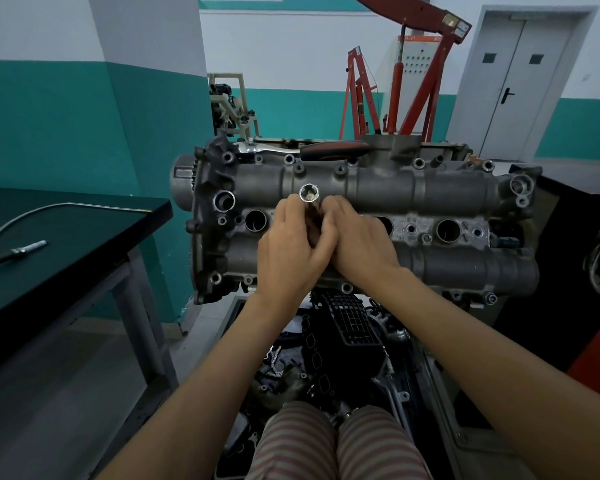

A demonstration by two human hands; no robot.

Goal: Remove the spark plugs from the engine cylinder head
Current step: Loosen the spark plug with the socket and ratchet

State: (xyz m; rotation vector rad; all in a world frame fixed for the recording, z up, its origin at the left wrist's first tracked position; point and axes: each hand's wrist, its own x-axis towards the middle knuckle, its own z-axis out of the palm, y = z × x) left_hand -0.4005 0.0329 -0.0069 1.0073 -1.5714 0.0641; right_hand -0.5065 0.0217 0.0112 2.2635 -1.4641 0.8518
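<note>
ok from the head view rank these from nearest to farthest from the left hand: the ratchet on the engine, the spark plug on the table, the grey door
1. The ratchet, lying along the engine's far edge, just beyond the left hand.
2. The spark plug, off to the left on the dark table.
3. The grey door, far right in the back wall.

Both forearms are bare up to the picture's lower edge, with no sleeves in view. The left hand [293, 245] and the right hand [357, 237] wear no gloves, and no rings or watch can be seen. Lower down, the trousers [336, 445] have thin stripes of dull pink and grey running across both legs.
</note>
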